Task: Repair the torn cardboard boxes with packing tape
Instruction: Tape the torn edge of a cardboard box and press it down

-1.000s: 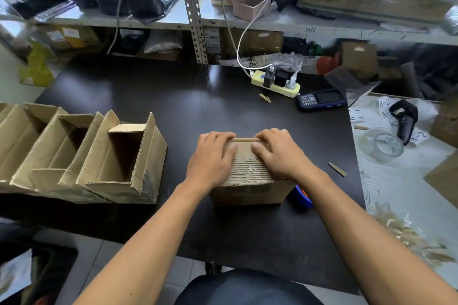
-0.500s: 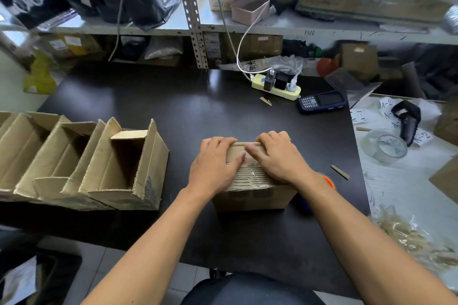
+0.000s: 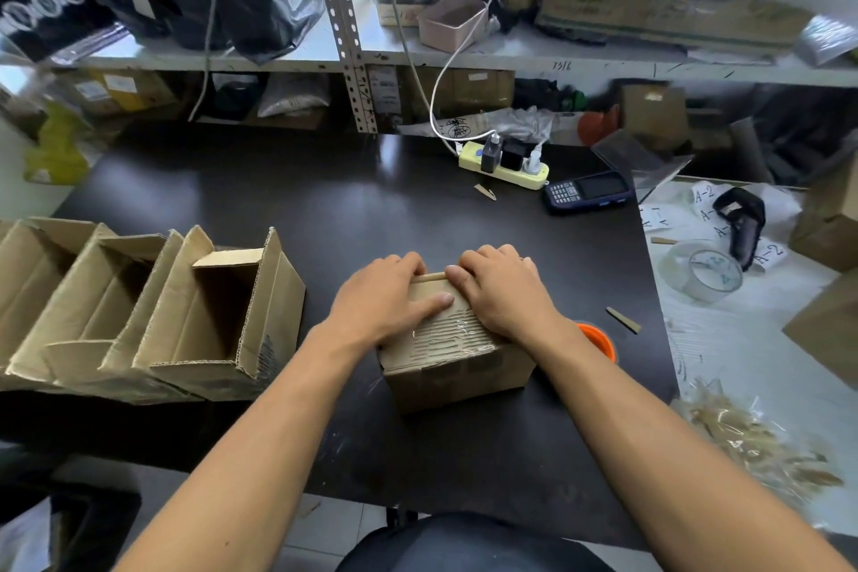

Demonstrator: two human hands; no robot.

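Note:
A small cardboard box (image 3: 457, 362) stands on the black table (image 3: 325, 209) in front of me. Clear packing tape (image 3: 445, 330) shines over its torn, ribbed top. My left hand (image 3: 385, 297) presses on the top's left half, thumb stretched across the tape, fingertips at the far edge. My right hand (image 3: 503, 293) presses on the right half the same way. An orange tape dispenser (image 3: 599, 339) lies just behind my right wrist, mostly hidden. A roll of clear tape (image 3: 705, 272) sits on the white surface to the right.
Several open cardboard boxes (image 3: 223, 316) lie on their sides in a row at the left. A power strip (image 3: 503, 165), a handheld scanner (image 3: 587, 190) and cardboard scraps (image 3: 622, 320) lie farther back. More boxes (image 3: 826, 325) and crumpled tape waste (image 3: 752, 446) are at the right.
Both hands have slid slightly toward the box's far edge, closer together over the tape. The box has turned a little; the orange dispenser now shows behind my right wrist.

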